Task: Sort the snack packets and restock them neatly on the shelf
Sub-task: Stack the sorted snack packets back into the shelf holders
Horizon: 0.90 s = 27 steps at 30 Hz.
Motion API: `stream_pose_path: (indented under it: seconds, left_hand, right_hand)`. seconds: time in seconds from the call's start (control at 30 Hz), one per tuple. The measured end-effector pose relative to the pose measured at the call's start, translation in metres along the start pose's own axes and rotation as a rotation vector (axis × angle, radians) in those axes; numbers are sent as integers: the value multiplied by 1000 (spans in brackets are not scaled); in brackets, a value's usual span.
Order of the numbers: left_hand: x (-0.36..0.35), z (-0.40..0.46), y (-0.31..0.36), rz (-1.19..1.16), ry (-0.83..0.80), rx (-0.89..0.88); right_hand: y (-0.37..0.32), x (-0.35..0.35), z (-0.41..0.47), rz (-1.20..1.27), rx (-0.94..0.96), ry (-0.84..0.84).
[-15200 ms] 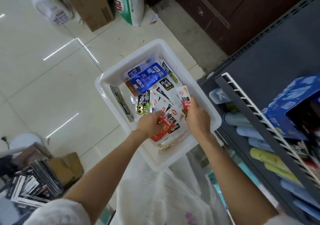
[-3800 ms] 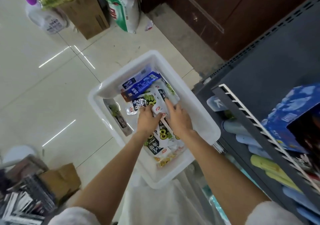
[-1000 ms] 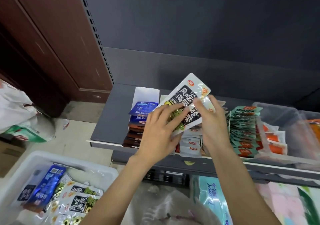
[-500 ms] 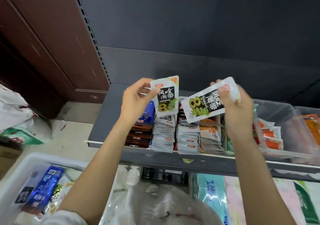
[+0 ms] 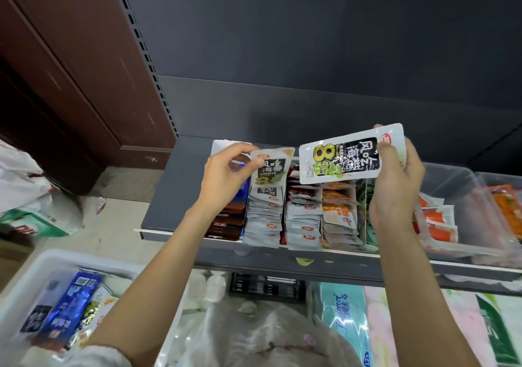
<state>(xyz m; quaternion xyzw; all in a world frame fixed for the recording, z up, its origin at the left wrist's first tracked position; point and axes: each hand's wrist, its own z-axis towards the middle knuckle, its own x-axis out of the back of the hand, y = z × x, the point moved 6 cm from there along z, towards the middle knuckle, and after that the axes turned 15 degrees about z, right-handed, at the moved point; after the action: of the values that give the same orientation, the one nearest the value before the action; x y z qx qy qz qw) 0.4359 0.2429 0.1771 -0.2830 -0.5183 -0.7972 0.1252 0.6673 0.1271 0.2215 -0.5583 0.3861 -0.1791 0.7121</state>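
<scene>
My left hand (image 5: pixel 226 179) pinches a small white-and-black snack packet (image 5: pixel 270 169) by its top left corner, its lower end at the back of a row of the same packets (image 5: pixel 264 220) on the grey shelf (image 5: pixel 169 194). My right hand (image 5: pixel 395 180) holds a second white-and-black packet (image 5: pixel 347 155) turned sideways above the orange packet row (image 5: pixel 339 214). More rows stand beside these: dark brown packets (image 5: pixel 226 222) to the left, white ones (image 5: pixel 303 222) in the middle. A white tub (image 5: pixel 34 270) at lower left holds blue and other loose packets (image 5: pixel 70 307).
Clear bins with orange packets (image 5: pixel 440 222) sit on the shelf to the right. Tissue packs (image 5: pixel 347 321) fill the shelf below. A crumpled plastic bag (image 5: pixel 254 335) lies under my arms. A brown door (image 5: pixel 70 70) and bags on the floor (image 5: pixel 31 197) are at left.
My left hand has lowered its packet down onto the back of the white packet row. My right hand has shifted a little right and up with its packet.
</scene>
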Motion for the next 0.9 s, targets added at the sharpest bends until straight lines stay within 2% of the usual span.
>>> stream_pose_path:
  seconds: [0.1, 0.23, 0.37, 0.5, 0.6, 0.73, 0.83, 0.9]
  left_hand:
    - [-15, -8, -12, 168, -120, -102]
    - [-26, -17, -25, 553, -122, -247]
    - [-39, -23, -29, 840, -257, -293]
    - [-43, -28, -32, 947, -353, -302]
    - [-38, -30, -27, 926, -281, -310]
    - [-25, -39, -29, 859, -135, -269]
    - [-25, -43, -32, 828, -119, -269]
    - [-23, -49, -26, 819, -86, -275]
  right_hand:
    - [-5, -3, 1, -17, 77, -17]
    - [3, -12, 1, -45, 83, -69]
    - [16, -43, -7, -125, 149, -253]
    - [53, -81, -21, -391, 254, -525]
    - [87, -99, -25, -699, 422, -735]
    - [129, -102, -31, -1243, 379, -1009]
    - [134, -91, -33, -1460, 387, -1087]
    - [121, -82, -36, -1376, 406, -1010]
